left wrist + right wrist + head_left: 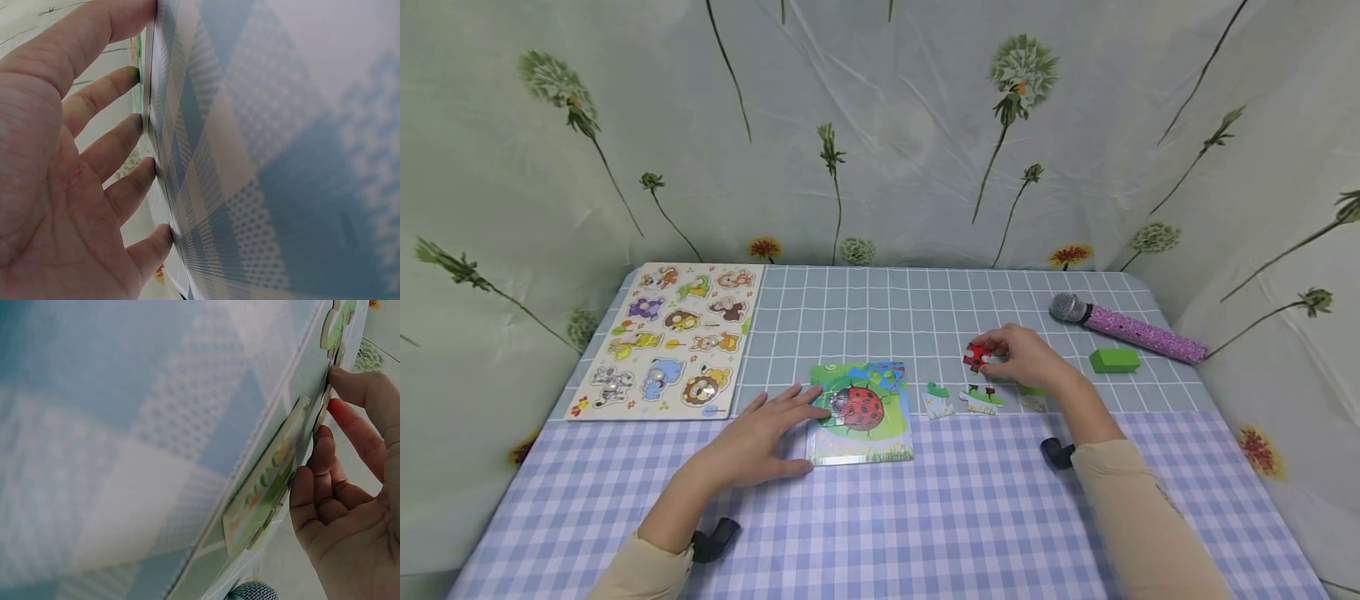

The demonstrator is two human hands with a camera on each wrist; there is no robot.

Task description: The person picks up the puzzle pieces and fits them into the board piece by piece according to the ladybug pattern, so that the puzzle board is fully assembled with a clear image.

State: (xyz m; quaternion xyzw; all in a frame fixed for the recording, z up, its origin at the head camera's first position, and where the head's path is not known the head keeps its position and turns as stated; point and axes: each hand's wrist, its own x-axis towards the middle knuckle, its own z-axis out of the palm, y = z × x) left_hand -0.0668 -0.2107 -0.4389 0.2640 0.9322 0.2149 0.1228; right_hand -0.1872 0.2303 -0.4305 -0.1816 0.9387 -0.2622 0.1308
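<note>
Nearest my head view are two beige sleeves [1142, 508]; the right one bears a small dark mark I can't read. A black device [717, 540] sits at each wrist, above the desk [962, 517], whose near part wears blue-and-white check. I see the left hand [760, 446] spread wide, fingertips resting on the left side of the ladybug board [867, 417], thumb by its near corner. Just right of that board lie a green-and-white piece [937, 402] and a green piece with flowers [981, 401]; a third piece [1033, 402] is partly covered from my view by the right hand [1026, 358]. That hand is drawn narrow, pinching a red puzzle piece [975, 358] beyond the row. Farther right I have a green block [1115, 361] and, past it, a glittery purple microphone [1135, 329]. Far left lies an animal board [692, 362], its tiny markings too small to read. Behind everything hangs a dandelion-print curtain [895, 125].
</note>
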